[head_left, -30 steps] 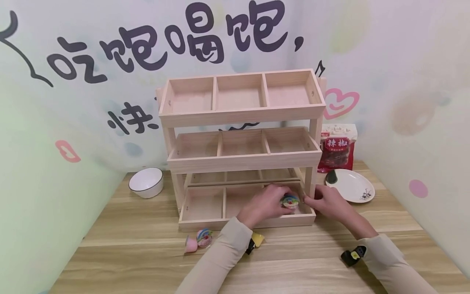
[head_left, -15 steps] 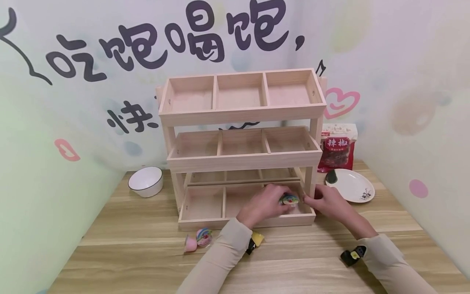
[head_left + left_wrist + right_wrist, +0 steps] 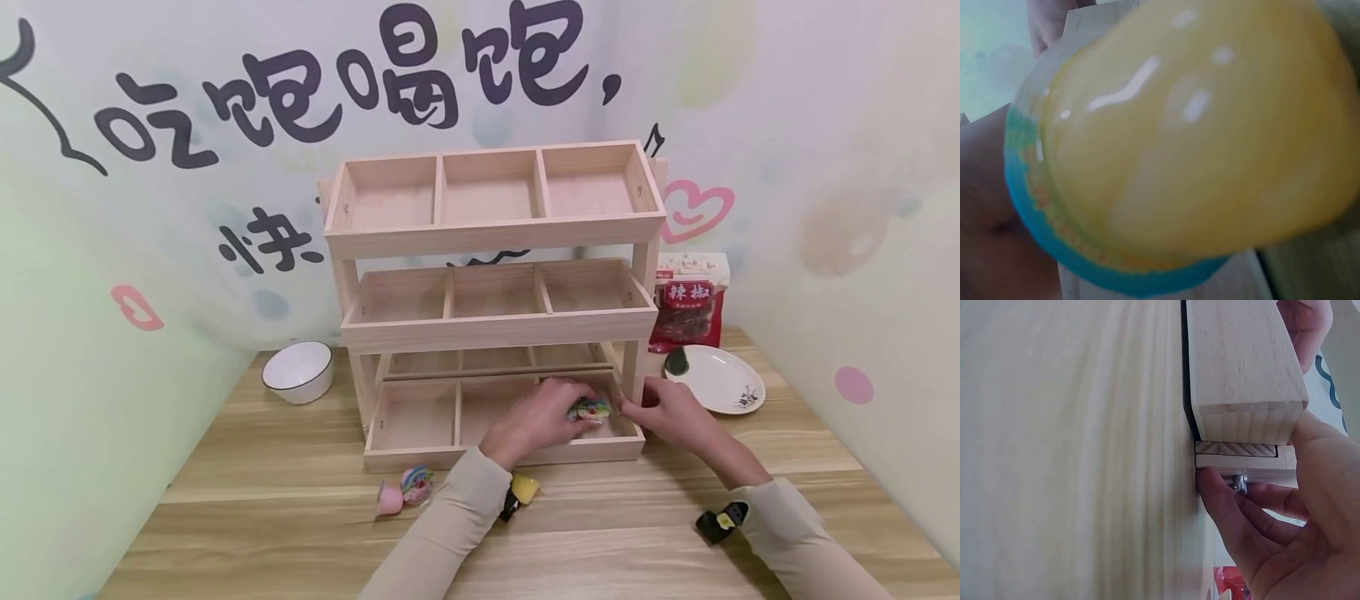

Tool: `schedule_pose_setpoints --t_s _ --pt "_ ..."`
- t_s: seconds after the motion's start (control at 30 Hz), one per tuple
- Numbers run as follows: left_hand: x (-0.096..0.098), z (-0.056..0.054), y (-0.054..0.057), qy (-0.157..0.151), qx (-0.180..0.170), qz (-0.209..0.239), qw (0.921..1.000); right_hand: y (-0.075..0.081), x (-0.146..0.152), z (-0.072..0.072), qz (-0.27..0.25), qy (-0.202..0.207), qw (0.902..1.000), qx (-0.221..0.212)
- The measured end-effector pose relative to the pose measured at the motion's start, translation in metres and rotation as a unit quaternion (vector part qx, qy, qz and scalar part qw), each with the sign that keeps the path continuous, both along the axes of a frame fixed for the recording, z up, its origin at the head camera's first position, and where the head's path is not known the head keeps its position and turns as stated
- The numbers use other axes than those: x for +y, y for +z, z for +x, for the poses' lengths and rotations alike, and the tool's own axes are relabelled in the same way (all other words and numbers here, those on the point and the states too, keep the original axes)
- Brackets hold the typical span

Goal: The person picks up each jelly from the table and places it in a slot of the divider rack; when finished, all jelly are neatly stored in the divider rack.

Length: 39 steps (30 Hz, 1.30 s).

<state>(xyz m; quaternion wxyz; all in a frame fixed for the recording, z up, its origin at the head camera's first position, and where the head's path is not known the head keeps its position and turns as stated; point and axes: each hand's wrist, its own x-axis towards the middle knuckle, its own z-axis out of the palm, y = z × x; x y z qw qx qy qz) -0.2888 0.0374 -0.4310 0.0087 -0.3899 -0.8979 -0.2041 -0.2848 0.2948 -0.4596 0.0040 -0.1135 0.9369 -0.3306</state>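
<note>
A three-tier wooden rack (image 3: 495,333) stands on the table. My left hand (image 3: 536,421) reaches into the right compartment of its bottom tray (image 3: 427,460) and holds a jelly cup (image 3: 592,411) with a rainbow-printed lid. My right hand (image 3: 678,417) grips the rack's lower right side; in the right wrist view its fingers (image 3: 1229,512) curl round the wood beside a metal screw (image 3: 1240,483). A yellow jelly cup (image 3: 1197,137) fills most of the left wrist view, covering much of my left hand's work. From the head, this yellow cup (image 3: 525,487) appears beside my left wrist.
Two more jelly cups, one pink (image 3: 389,498) and one with its rainbow lid (image 3: 417,485) showing, lie before the rack. A white bowl (image 3: 298,372) stands left. To the right are a white plate (image 3: 716,379) and a red bag of dried chillies (image 3: 688,302).
My left hand has shifted very slightly, and the jelly cup in it has tilted a little. The right hand keeps its place on the rack.
</note>
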Motion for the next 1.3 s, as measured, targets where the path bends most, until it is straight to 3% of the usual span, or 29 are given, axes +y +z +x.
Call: schedule_pose_setpoints --t_s 0.27,0.4,0.5,0.83,1.1,1.3 --pt "-0.013 0.006 0.001 0.003 -0.024 0.011 0.9996 0.0 -0.004 -0.001 -0.001 0.004 1.0 -0.008" --pt "-0.031 0.015 0.004 0.007 -0.011 0.02 0.9997 0.002 -0.006 -0.001 0.002 0.006 0.9999 -0.012" --pt "-0.045 0.025 0.006 0.002 0.016 0.021 0.9996 0.004 -0.006 -0.001 0.004 0.006 0.9999 -0.013" --pt "-0.074 0.067 0.009 -0.065 0.073 0.051 0.9939 0.006 0.004 0.001 0.003 0.0 0.9997 -0.025" --pt "-0.104 0.078 0.006 -0.067 0.039 0.076 0.9941 0.001 0.004 0.001 -0.002 0.004 0.9995 -0.031" --pt "-0.118 0.082 0.003 -0.065 0.019 0.054 0.9962 0.001 0.001 -0.001 0.0 0.006 0.9997 -0.022"
